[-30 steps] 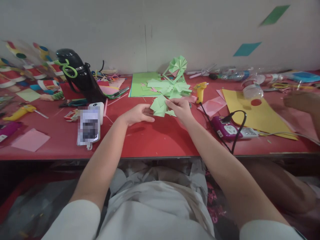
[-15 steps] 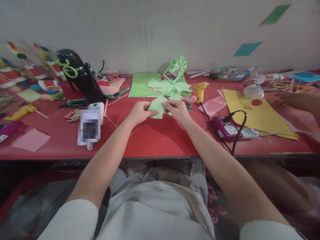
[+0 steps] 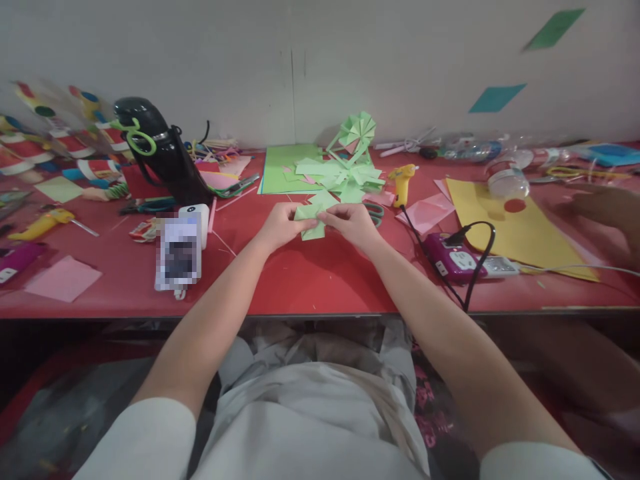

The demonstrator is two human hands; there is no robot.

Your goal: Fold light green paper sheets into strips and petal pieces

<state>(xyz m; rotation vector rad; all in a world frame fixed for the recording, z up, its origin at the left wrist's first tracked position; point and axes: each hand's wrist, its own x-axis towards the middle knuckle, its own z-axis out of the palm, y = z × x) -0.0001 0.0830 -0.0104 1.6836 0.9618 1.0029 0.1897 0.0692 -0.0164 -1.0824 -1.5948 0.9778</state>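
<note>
Left hand (image 3: 280,227) shifted right since second ago, thumb now on green paper piece (image 3: 314,231) in head view. Both hands grasp it by fingertips, right hand (image 3: 357,225) at its right side. Piece between hands, over red table (image 3: 300,280), nearer than folded green paper model (image 3: 351,175). Scissor handles (image 3: 376,214) beside right hand.

Green paper (image 3: 313,231) in left fingers (image 3: 299,227) and right fingers (image 3: 331,219)

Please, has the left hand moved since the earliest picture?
Yes. Judged against the phone, the left hand has shifted slightly to the right, away from it, and its thumb lies on the green paper.
</note>
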